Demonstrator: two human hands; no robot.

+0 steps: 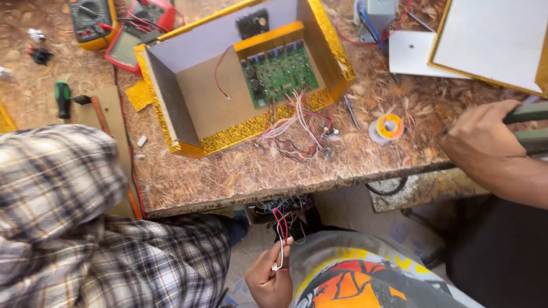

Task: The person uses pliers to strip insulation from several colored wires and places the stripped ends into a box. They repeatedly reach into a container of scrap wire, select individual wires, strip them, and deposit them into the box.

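My left hand [268, 279] is low down, under the table's front edge, pinching thin red and white wires [280, 231] that rise to a tangle of wires [282, 204] beneath the tabletop. My right hand [485, 142] rests over the table's right front edge, shut on a tool with dark green handles [528, 122]; its tip is hidden. On the table stands an open cardboard box with gold glitter edging [171, 108]. Inside it lies a green circuit board [279, 71], and coloured wires [299, 134] spill from it over the box's front edge.
A person in a plaid shirt [68, 217] leans in at the left. A solder spool [389, 126], a yellow multimeter [91, 20], a red meter [142, 23], a green-handled screwdriver [61, 98] and a gold-edged white board [496, 40] lie on the table.
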